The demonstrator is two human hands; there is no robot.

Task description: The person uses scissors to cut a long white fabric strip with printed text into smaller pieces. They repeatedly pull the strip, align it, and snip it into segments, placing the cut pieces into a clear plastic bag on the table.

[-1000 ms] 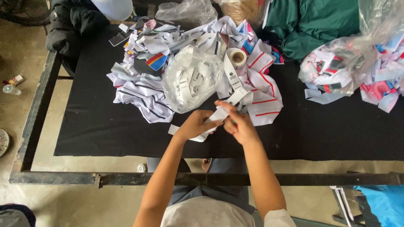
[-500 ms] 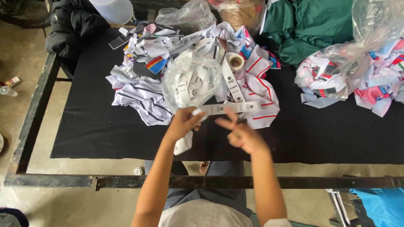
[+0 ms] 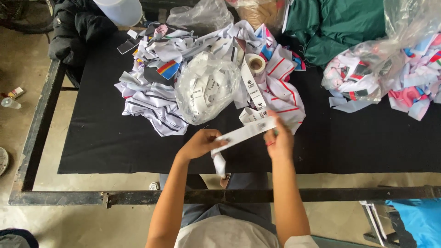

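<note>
Your right hand (image 3: 278, 140) covers the far end of the white label strip (image 3: 243, 133), so you can't tell how its fingers pinch it — the left hand (image 3: 200, 143) hides the near end likewise. The print on the strip is too small to make out. The clear bag of cloth scraps (image 3: 367, 69) is cut off at the right edge, as are the green fabric (image 3: 340, 23) and white tub (image 3: 121, 10) at the top edge.

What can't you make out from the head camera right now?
- Print on the white label strip: too small to tell.
- Right hand fingertips: hidden behind the strip.
- Left hand palm: turned away from the camera.
- Contents of the clear bag: blurred by crinkled plastic.
- Blue thing: cut off at the lower right edge.
</note>
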